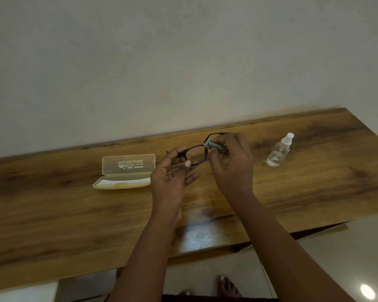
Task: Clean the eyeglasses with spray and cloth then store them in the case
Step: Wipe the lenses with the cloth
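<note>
Black-framed eyeglasses (pixel 194 154) steadied by left hand (pixel 172 173) pinching frame; grey cloth (pixel 213 146) pinched over lens by right hand (pixel 231 164); open case (pixel 124 173) parked nine o'clock, spray bottle (pixel 279 151) three o'clock.

- The right hand (pixel 231 162) covered most of the eyeglasses' (pixel 195 154) right lens and much of the grey cloth (pixel 213 146).
- Print on the case (pixel 127 171) lid was too blurred to read.
- The table's (pixel 74 214) left end was cut off.
</note>
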